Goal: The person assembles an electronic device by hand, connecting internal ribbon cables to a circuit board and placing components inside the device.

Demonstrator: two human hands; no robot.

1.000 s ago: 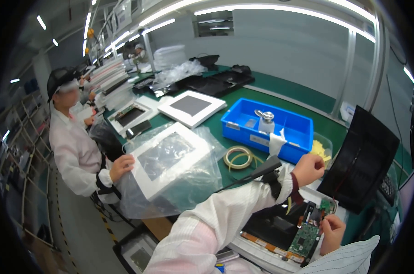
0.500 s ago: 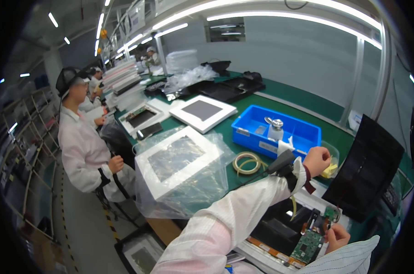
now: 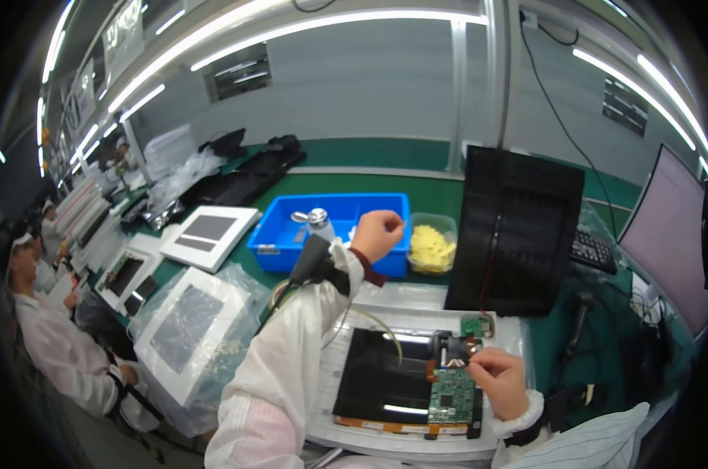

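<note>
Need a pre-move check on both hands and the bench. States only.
1. Right hand at the green circuit board: ok, fingertips by its upper right; contact, cannot tell.
2. Left hand away from that board: ok, raised by the blue bin.
3. Left hand empty: cannot tell, fingers curled.
4. Dark screen unobstructed in view: not ok, a yellowish strip crosses in front of part of it.
5. Yellow pieces inside the clear tub: ok.
6. Upright black panel firmly supported: cannot tell.
</note>
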